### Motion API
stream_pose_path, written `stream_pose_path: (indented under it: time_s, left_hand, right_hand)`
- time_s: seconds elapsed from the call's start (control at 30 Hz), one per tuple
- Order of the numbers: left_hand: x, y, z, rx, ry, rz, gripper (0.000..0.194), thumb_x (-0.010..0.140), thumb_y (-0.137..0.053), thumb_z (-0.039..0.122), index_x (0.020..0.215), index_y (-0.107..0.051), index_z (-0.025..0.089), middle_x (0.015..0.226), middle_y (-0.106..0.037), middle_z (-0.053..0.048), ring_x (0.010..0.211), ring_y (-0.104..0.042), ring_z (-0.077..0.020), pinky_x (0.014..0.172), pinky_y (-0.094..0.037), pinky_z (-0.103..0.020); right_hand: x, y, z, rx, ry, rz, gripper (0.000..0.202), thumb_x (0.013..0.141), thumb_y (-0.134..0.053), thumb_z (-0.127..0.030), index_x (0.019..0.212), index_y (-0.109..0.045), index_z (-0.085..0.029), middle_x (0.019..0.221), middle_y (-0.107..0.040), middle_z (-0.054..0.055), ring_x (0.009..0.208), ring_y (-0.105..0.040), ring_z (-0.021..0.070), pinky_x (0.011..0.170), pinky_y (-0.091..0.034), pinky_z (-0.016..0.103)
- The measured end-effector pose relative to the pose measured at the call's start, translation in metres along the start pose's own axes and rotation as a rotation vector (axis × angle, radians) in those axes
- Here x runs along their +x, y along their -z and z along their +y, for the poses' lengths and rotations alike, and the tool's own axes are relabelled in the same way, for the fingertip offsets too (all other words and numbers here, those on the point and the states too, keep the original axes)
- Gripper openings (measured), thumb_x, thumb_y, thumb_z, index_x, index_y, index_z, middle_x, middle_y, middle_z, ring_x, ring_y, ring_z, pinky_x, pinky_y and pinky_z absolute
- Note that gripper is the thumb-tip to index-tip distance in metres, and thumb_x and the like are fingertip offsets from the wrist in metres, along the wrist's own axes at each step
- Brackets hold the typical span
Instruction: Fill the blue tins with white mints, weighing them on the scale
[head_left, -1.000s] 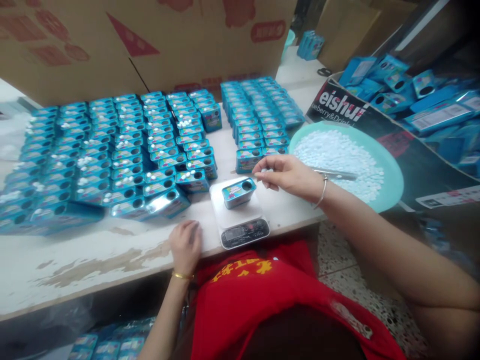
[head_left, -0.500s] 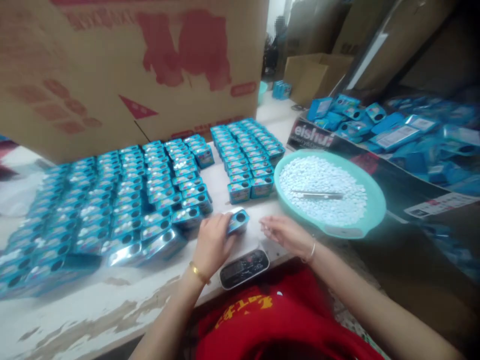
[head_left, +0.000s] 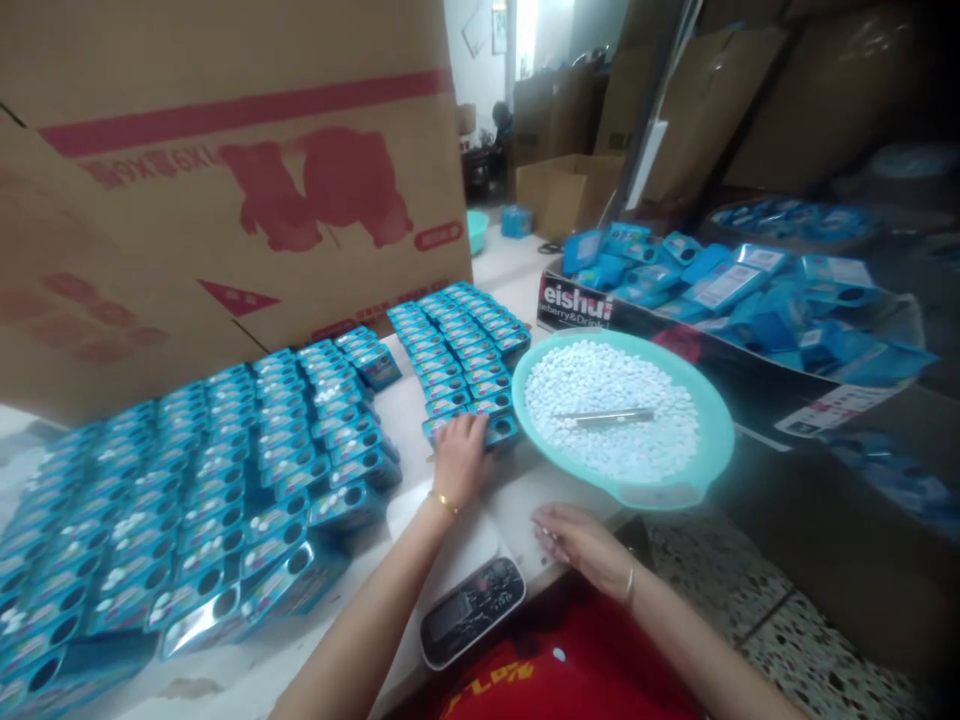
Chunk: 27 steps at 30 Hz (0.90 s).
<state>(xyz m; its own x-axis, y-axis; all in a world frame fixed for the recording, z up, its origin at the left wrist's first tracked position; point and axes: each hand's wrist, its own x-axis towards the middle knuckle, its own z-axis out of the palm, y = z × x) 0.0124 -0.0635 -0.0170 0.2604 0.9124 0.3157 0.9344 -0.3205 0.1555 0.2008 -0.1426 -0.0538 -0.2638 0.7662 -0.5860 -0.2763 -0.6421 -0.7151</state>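
My left hand [head_left: 463,455] reaches over the front of the right-hand group of small blue boxes [head_left: 450,345]. Its fingers are closed on a blue box [head_left: 502,428] with a dark round hole in the top, at the near end of the rows. Low over the table edge is my right hand [head_left: 574,540], its fingers curled in a pinch; a tiny pale speck shows at the fingertips, too small to name. Between my forearms lies a digital scale [head_left: 472,612] with a dark panel. A turquoise basin [head_left: 716,440] holds many white tablets [head_left: 615,370], with metal tweezers [head_left: 606,417] on top.
Many rows of blue boxes [head_left: 225,450] cover the table's left side, some with white tablets on top. A large cardboard carton [head_left: 300,60] stands behind them. At the right, an open dark carton [head_left: 574,305] is heaped with blue boxes.
My left hand has carried the blue box from above the scale to the front of the right-hand group. My right hand has drawn nearer to me, its fingers more curled. The view has shifted.
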Motion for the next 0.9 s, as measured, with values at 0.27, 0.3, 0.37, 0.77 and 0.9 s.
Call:
stream_pose_path:
  time_s: [0.27,0.3,0.37,0.77,0.9]
  left_hand:
    - [0.077,0.042,-0.107,0.290,0.273,0.099,0.040,0.089,-0.043,0.034,0.126,-0.049,0.020,0.130,-0.048,-0.016,0.117,-0.043,-0.0312,0.092,-0.033,-0.045]
    - [0.092,0.047,-0.126,0.365,0.345,0.013,0.041,0.088,-0.042,0.030,0.127,-0.047,0.019,0.132,-0.046,-0.017,0.119,-0.041,-0.0320,0.093,-0.032,-0.045]
    - [0.116,0.051,-0.161,0.411,0.405,-0.076,0.039,0.084,-0.046,0.026,0.121,-0.053,0.015,0.130,-0.047,-0.020,0.118,-0.042,-0.0348,0.091,-0.033,-0.047]
    - [0.138,0.029,-0.200,0.481,0.290,-0.216,0.025,0.082,-0.043,0.017,0.095,-0.064,0.014,0.117,-0.054,-0.021,0.113,-0.044,-0.0336,0.089,-0.032,-0.046]
    - [0.135,0.052,-0.185,0.511,0.251,-0.188,0.026,0.086,-0.040,0.025,0.094,-0.064,0.015,0.119,-0.052,-0.018,0.114,-0.044,-0.0326,0.091,-0.031,-0.046]
  right_hand:
    - [-0.003,0.010,-0.001,0.073,0.022,0.062,0.029,0.060,-0.081,-0.040,0.070,-0.065,-0.018,0.073,-0.058,0.000,0.059,-0.049,0.0083,0.050,-0.036,0.020]
    - [-0.002,0.010,0.002,0.082,0.030,0.061,0.028,0.060,-0.081,-0.040,0.071,-0.066,-0.019,0.073,-0.058,0.000,0.059,-0.049,0.0083,0.050,-0.037,0.020]
    - [0.000,0.011,0.007,0.093,0.042,0.053,0.027,0.063,-0.080,-0.041,0.071,-0.066,-0.019,0.072,-0.057,-0.001,0.058,-0.047,0.0075,0.050,-0.036,0.019]
    - [0.008,0.009,0.012,0.073,0.071,0.049,0.036,0.065,-0.076,-0.050,0.066,-0.062,-0.016,0.061,-0.052,-0.003,0.048,-0.038,0.0043,0.047,-0.027,0.019]
    - [0.007,0.009,0.010,0.063,0.103,0.050,0.038,0.062,-0.077,-0.051,0.068,-0.062,-0.016,0.064,-0.055,-0.002,0.048,-0.037,0.0044,0.044,-0.023,0.019]
